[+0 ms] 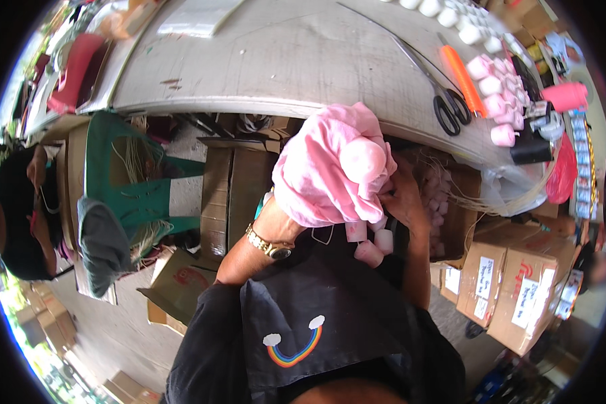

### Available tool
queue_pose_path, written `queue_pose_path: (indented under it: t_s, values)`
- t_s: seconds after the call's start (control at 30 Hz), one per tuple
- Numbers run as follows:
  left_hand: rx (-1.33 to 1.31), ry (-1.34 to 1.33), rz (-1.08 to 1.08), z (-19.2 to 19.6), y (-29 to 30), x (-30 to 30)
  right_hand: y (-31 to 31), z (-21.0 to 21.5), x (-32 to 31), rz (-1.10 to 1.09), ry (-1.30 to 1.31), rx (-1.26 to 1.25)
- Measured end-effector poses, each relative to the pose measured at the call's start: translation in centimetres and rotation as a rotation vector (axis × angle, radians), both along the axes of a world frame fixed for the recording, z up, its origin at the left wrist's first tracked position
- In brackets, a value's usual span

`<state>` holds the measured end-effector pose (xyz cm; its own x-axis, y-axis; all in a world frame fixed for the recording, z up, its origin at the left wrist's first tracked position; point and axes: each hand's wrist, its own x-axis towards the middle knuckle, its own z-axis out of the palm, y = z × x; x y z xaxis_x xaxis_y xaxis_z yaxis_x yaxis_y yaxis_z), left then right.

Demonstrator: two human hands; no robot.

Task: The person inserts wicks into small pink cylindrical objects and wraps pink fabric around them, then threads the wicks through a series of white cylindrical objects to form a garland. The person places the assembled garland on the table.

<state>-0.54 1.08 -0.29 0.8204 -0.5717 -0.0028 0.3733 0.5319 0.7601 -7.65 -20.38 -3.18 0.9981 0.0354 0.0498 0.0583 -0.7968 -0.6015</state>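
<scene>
Just above centre, toward 1 o'clock, you've got the pink cloth [310, 172] bunched up, with a rounded pink piece [363, 160] sitting against its right face. Your left hand [289, 219] comes in from 7 o'clock, watch [269, 246] on the wrist; fabric covers the fingers, so can't tell if they're closed. Your right hand [404, 200] is at the cloth's right edge, fingers bent; can't tell whether they grip anything. Small pink-and-white pieces [368, 254] sit just below the cloth, at 5 o'clock, near your right wrist. Open carton [461, 232] with more pink pieces just beyond that forearm, 3 o'clock. On the tabletop [249, 67], 2 o'clock: black-handled scissors [444, 108], an orange tool [463, 81] beside them, then a pink-and-white cluster [498, 97]. Green stool [104, 178] at 9.
</scene>
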Motion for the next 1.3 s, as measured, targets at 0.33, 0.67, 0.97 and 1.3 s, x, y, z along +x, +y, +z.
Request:
queue_pose_path:
  t_s: [0.33,0.67,0.97,1.3]
  values:
    - [0.036,-0.101,0.046,0.6,-2.5,0.3,3.4,9.7,-1.6,-0.166,-0.360,0.825]
    - [0.529,-0.417,0.182,2.6,-3.0,-1.6,8.3,8.0,1.0,-0.047,-0.580,0.651]
    - [0.476,-0.600,0.109,2.7,-2.2,-1.6,4.9,7.9,0.6,-0.410,-0.433,0.808]
    - [0.221,-0.196,0.111,0.0,-2.7,-1.8,7.7,8.2,1.0,0.167,-0.633,0.442]
